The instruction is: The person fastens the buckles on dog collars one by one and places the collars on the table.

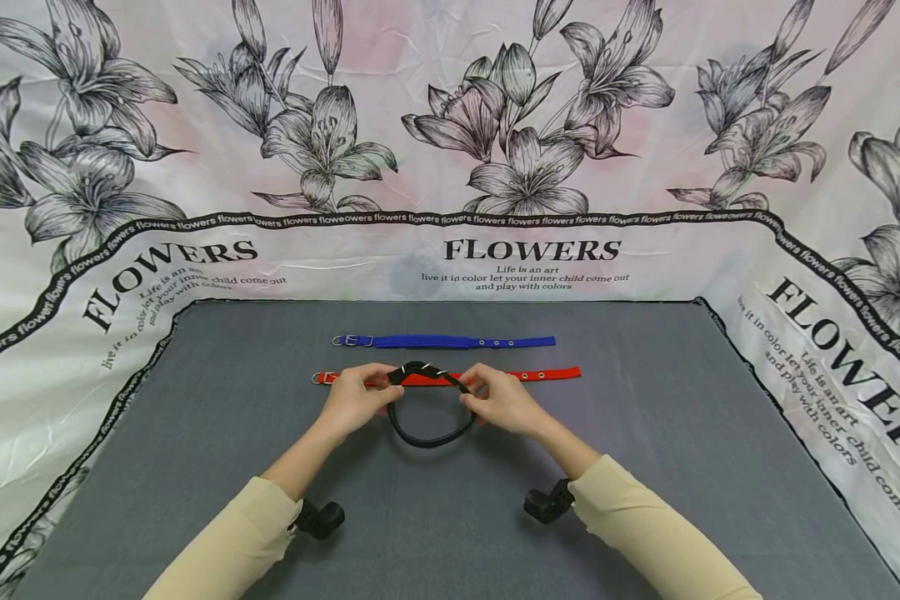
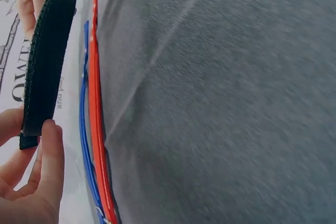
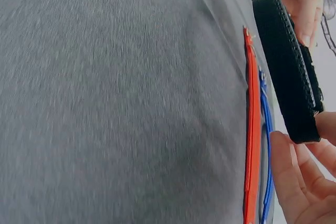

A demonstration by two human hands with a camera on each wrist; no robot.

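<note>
The red strap [image 1: 431,381] lies across the grey cloth [image 1: 450,517], and a black strap [image 1: 429,442], bent into a rounded loop, is held over its middle, the loop's lower curve reaching to the near side of the red strap in the head view. The left hand [image 1: 356,402] pinches the loop's left side between thumb and fingers, above the red strap's buckle end; the right hand [image 1: 504,400] pinches the opposite side, above the stretch just short of the red strap's eyelets. Between them, hands and loop hide much of the red strap, including part of its buckle. Where the black strap's ends meet is covered by fingers, so whether the loop is fastened cannot be told, and its dark details at the top are too small to read. Beyond the red strap and roughly parallel lies a blue strap [image 1: 423,341], seen whole from the head but cut off along the bottom of both wrist views, as the red one is. On the near side of the red strap, each cream sleeve [image 1: 232,533] runs out of frame, with a dark device [image 1: 319,520] at its cuff. Far beyond the red strap, the printed backdrop [image 1: 390,267] is cropped above.
</note>
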